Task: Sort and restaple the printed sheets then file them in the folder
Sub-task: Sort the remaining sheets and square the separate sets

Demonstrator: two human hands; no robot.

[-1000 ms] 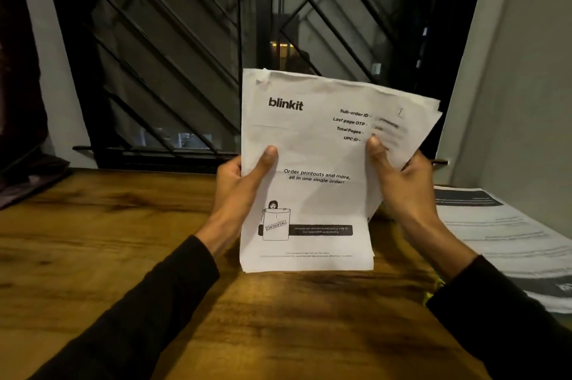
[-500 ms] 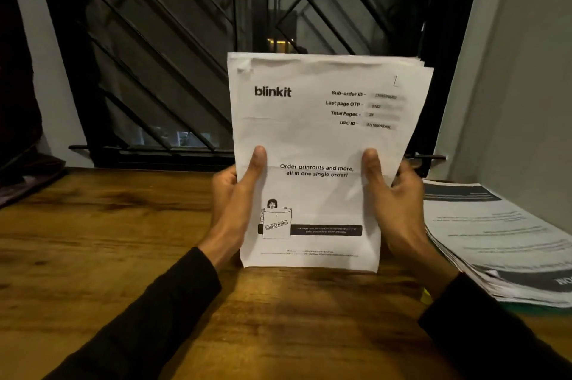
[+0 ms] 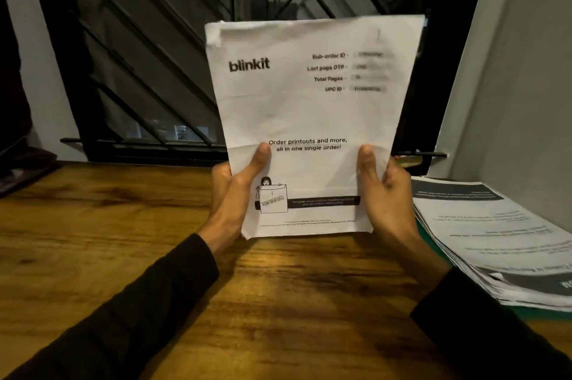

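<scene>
Left hand [image 3: 235, 191] and right hand [image 3: 383, 194] grip sheets [image 3: 309, 116] upright above table [image 3: 123, 240].

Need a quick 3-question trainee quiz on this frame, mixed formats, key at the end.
1. True or false: the white printed sheaf with the blinkit cover page lies flat on the brown wooden table.
2. Multiple choice: the second stack of printed sheets lies A) at the table's right edge, B) at its left edge, C) under the sheaf.
3. Fill in: the left hand and right hand both grip the sheaf near its ____ edge, with thumbs on the front.

Key: 1 false, it is held upright, its bottom edge at the table; 2 A; 3 bottom.
</scene>
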